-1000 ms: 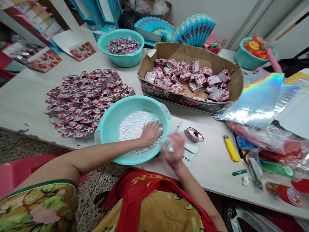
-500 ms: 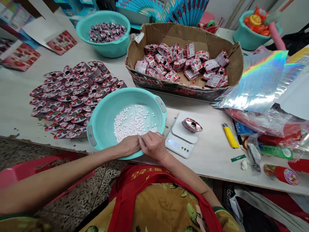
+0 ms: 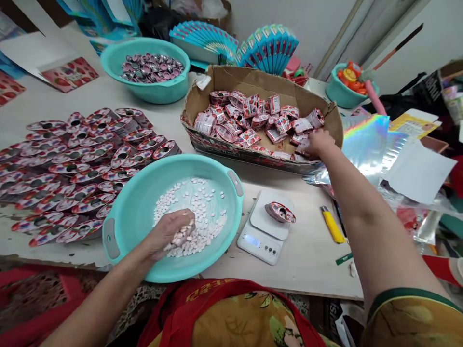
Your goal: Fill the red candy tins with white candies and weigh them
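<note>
My left hand (image 3: pixel 174 232) is down in a turquoise basin (image 3: pixel 132 193), its fingers curled around some small white tablets (image 3: pixel 183 237). More tablets lie loose over the basin's floor. At the right end of a cardboard box (image 3: pixel 231 153), my right hand (image 3: pixel 320 144) reaches in among small oval strawberry-print packs (image 3: pixel 284 124). Its fingertips are dark and partly hidden against the packs, so their grip does not show. Between the two hands, a white digital scale (image 3: pixel 259 246) bears one oval pack (image 3: pixel 280 212) with a hole in its top.
Many open-topped oval packs (image 3: pixel 83 154) stand in rows at left. Behind them is a turquoise basin (image 3: pixel 144 89) of round lids. Right of the scale lie a yellow cutter (image 3: pixel 332 225) and a green strip (image 3: pixel 343 259). Shiny holographic sheets (image 3: pixel 365 144) lie beside the box.
My hands were together over the basin's near rim and have parted. The left went down into the tablets and took some; the right moved up and right into the box. The view shifted.
</note>
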A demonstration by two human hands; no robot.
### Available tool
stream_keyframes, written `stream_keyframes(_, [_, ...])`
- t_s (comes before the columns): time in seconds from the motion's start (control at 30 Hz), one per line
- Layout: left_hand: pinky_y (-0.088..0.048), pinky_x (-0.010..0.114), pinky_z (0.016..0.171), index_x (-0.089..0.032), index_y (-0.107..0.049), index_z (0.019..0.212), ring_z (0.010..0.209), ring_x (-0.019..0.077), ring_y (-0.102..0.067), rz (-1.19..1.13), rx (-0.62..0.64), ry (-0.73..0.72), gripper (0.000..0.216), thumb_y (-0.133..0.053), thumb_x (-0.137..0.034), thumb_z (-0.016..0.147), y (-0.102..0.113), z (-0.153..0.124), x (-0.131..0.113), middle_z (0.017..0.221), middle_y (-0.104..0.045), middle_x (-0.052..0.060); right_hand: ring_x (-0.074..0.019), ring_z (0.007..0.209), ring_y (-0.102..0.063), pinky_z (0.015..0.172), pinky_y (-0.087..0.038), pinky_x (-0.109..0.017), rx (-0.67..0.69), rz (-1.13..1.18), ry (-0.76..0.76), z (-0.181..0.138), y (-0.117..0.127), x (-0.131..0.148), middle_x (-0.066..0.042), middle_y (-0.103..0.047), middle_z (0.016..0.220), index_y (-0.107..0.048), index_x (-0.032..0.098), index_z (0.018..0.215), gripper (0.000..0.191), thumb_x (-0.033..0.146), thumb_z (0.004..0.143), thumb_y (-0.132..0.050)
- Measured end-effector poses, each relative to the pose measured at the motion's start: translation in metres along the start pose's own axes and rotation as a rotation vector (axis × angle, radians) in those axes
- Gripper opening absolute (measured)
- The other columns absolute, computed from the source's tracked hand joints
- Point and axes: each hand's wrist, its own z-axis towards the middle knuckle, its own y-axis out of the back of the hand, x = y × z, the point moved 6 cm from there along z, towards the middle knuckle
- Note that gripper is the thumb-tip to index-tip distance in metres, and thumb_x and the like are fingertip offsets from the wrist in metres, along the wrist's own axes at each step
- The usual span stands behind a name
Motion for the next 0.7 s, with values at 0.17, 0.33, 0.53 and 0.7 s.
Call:
stream_keyframes(0.17, [-0.029,0.017,0.032,-0.012,-0.067,0.074,0.04,0.0125,-0.052,-0.573,-0.126,-0.005,0.018,-0.062,-0.03,0.073,0.01,0.001,-0.009,0.066,-0.067,0.01,-0.035,0.136,-0.046,0.098,-0.041,-0.043,0.084,-0.078,0.069,0.022,-0.03,0.005,-0.032,-0.053,0.138,-0.067,-0.002,0.113,0.058,0.035,0.072,-0.082])
stream_keyframes(0.33, [-0.027,0.016,0.029,-0.011,-0.064,0.066,0.033,0.0091,-0.044,-0.693,-0.041,-0.001,0.02,-0.053,-0.02,0.079,0.005,-0.004,-0.018,0.061,-0.061,0.008,-0.0246,0.109,-0.063,0.093,-0.044,-0.039,-0.044,0.416,-0.009,0.008,-0.008,-0.005,-0.024,-0.068,0.12,-0.068,0.006,0.106,0.056,0.016,0.055,-0.089])
stream_keyframes(0.53, [-0.029,0.016,0.03,-0.013,-0.061,0.069,0.037,0.0114,-0.048,-0.802,-0.143,-0.015,0.047,-0.033,-0.035,0.101,0.019,-0.011,-0.019,0.061,-0.06,0.01,-0.013,0.086,-0.067,0.081,-0.054,-0.03,-0.222,0.905,0.125,-0.073,0.03,-0.006,-0.014,-0.072,0.116,-0.061,0.013,0.123,0.05,0.027,0.078,-0.077])
stream_keyframes(0.7, [-0.028,0.014,0.03,-0.016,-0.053,0.068,0.036,0.0086,-0.044,-0.912,-0.153,0.021,0.047,-0.031,-0.035,0.105,0.023,-0.007,-0.013,0.057,-0.055,0.003,-0.0234,0.098,-0.072,0.087,-0.06,-0.039,0.001,1.599,0.319,-0.188,0.003,0.078,-0.004,-0.075,0.112,-0.064,0.023,0.118,0.072,0.038,0.054,-0.092])
